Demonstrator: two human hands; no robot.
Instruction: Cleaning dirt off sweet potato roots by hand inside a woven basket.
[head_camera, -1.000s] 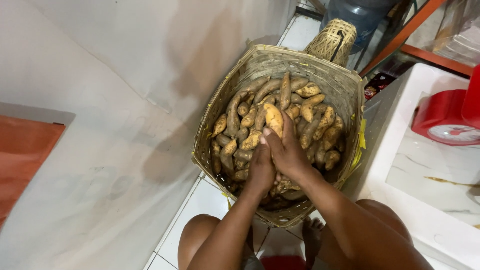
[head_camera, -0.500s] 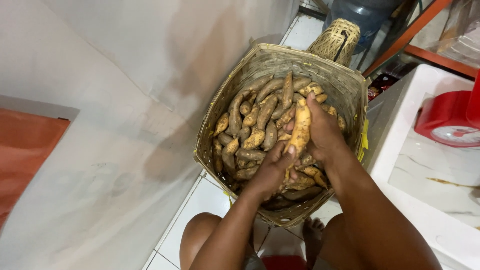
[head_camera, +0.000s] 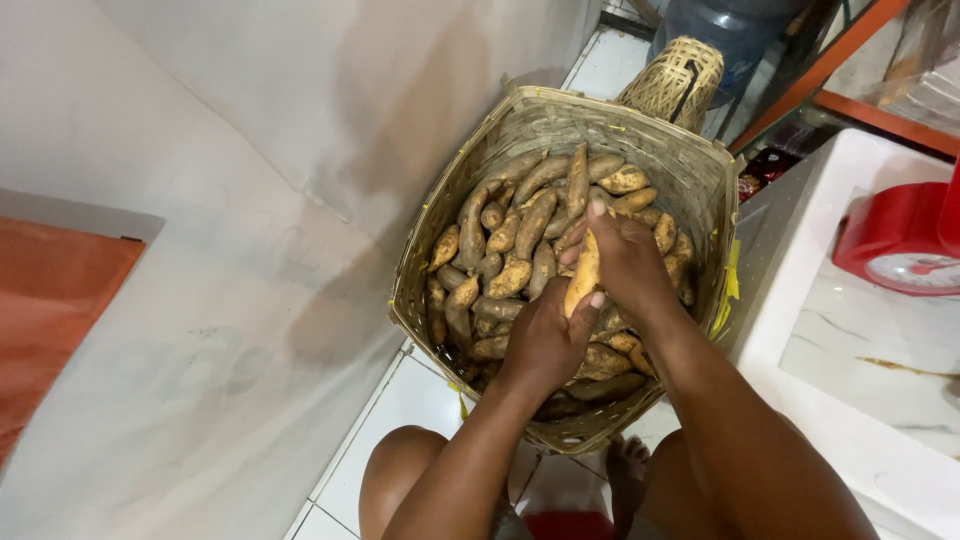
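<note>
The fingers (head_camera: 598, 212) of the right hand (head_camera: 628, 262) curl around the upper part of a long yellow-orange sweet potato (head_camera: 583, 272), the fingertip nails showing pale at its top end, while the thumb and fingers of the left hand (head_camera: 545, 340) close on its lower end, so both hands grasp the one tuber between them. It stands nearly upright, slightly tilted, held just above the heap of other sweet potatoes (head_camera: 510, 250) that are brown and dusty with soil. That heap fills a woven bamboo basket (head_camera: 540, 120) with a squared rim, which leans against a pale wall (head_camera: 230, 200) and sits on a white tiled floor (head_camera: 400, 410). Both forearms reach up into the basket from the bottom edge of the view, and the person's bare knees and toes show beneath it. Just beyond the far rim of the basket stands a small woven cone-shaped cover (head_camera: 680, 80). To the right lies a white marbled counter (head_camera: 850, 330) bearing a red round scale (head_camera: 900, 240), and an orange shelf frame (head_camera: 830, 60) runs behind it. An orange panel (head_camera: 50, 300) shows at the far left.
</note>
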